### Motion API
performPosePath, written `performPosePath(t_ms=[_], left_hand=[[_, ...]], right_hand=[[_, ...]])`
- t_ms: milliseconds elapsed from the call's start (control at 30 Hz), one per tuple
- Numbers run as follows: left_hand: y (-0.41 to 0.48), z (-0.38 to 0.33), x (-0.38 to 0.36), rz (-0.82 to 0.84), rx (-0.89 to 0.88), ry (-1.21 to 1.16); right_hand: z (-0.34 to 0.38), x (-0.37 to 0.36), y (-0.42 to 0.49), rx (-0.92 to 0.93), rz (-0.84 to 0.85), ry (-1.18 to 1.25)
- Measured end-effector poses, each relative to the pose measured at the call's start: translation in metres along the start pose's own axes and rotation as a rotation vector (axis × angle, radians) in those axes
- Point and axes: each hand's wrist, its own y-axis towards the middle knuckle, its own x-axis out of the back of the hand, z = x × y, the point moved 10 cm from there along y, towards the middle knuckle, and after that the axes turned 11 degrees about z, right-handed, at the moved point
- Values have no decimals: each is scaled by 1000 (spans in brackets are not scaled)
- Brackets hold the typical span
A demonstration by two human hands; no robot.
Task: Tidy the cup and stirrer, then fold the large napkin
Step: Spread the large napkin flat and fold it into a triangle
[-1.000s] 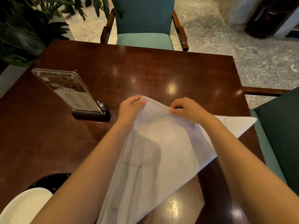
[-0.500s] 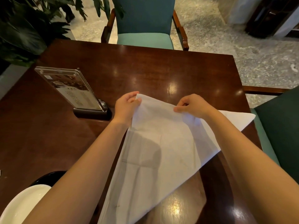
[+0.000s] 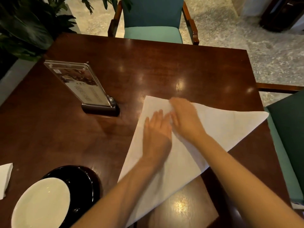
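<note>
Left hand lay flat, fingers spread, pressing on the white napkin; right hand flat too, just beside it. Napkin sat folded into a triangle on the dark worktop. White plate near-left, menu stand farther back.

Your hands lie flat on the napkin, centre-right of the table | menu stand – far left | plates – near left
</note>
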Motion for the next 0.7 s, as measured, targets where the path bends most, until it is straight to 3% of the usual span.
performPosePath(t_ms=[133,300,700], left_hand=[[-40,16,-35,223,132,205],[-42,33,-31,230,126,166],[-45,31,-24,190,114,186]], right_hand=[[35,-43,-55,80,216,6],[-11,-59,-87,28,333,-262],[-167,19,-89,-294,335,-309]])
